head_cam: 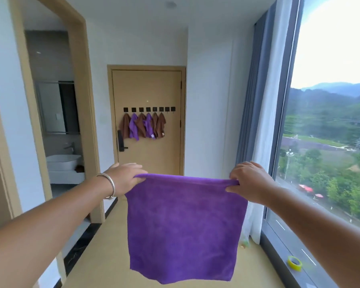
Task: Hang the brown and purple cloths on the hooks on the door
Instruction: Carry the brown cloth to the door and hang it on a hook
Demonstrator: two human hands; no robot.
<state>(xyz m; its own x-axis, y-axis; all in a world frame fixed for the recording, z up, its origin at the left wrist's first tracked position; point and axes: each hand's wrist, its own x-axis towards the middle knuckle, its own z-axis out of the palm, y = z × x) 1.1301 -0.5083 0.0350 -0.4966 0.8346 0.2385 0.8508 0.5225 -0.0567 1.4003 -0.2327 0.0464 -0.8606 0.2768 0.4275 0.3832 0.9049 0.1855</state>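
Observation:
A purple cloth (183, 227) hangs spread flat in front of me. My left hand (124, 177) pinches its top left corner and my right hand (249, 181) pinches its top right corner. Far ahead stands a tan door (148, 88) with a row of black hooks (149, 109). Several cloths hang from the left hooks: brown cloths (160, 125) and purple cloths (133, 126) side by side. The two hooks at the right end (170, 109) are bare. The door is well beyond my arms' reach.
An open doorway (56, 125) on the left leads to a bathroom with a white basin (62, 162). A large window (328, 121) with curtains (256, 125) runs along the right. A yellow tape roll (294, 263) lies on the sill. Tan floor stretches to the door.

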